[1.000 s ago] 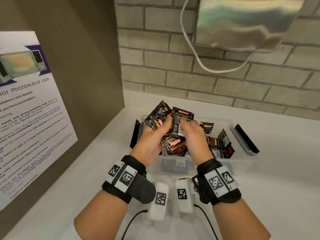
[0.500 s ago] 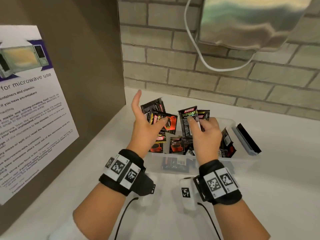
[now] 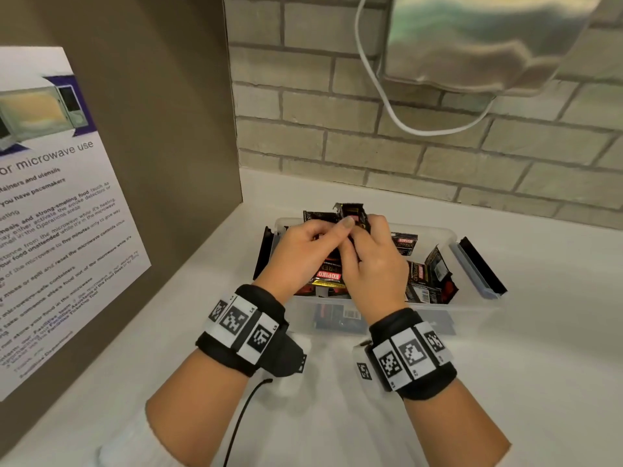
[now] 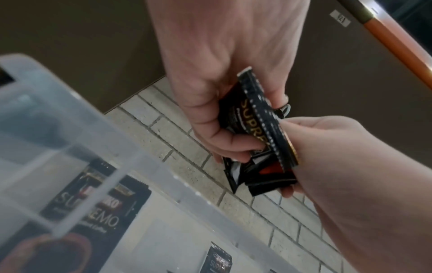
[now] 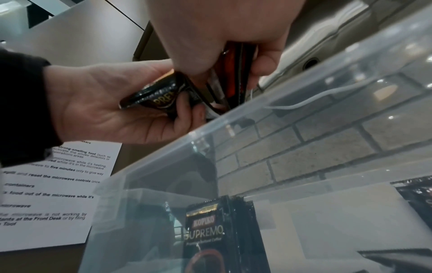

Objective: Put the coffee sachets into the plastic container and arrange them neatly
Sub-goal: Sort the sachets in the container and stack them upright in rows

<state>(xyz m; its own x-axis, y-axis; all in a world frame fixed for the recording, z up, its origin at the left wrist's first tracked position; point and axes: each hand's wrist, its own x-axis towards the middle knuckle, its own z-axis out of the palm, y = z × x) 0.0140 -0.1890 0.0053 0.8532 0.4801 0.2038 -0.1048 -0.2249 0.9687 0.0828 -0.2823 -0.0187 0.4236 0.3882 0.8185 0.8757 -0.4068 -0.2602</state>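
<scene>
A clear plastic container stands on the white counter, with several black coffee sachets lying loose in its right half. Over its left half, both hands hold one bunch of sachets upright between them. My left hand grips the bunch from the left and my right hand pinches it from the right. In the left wrist view the stacked sachets show edge-on between the two hands, above the container. The right wrist view has my right hand pinching sachets over the container rim.
A brown panel with a microwave notice stands close on the left. A brick wall runs behind, with a steel appliance and its white cable above. Black clip handles stick out at the container's ends.
The hands, apart half a second ago with sachets in each, have come together and dropped lower over the container. The sachets are now gathered into one bunch.
</scene>
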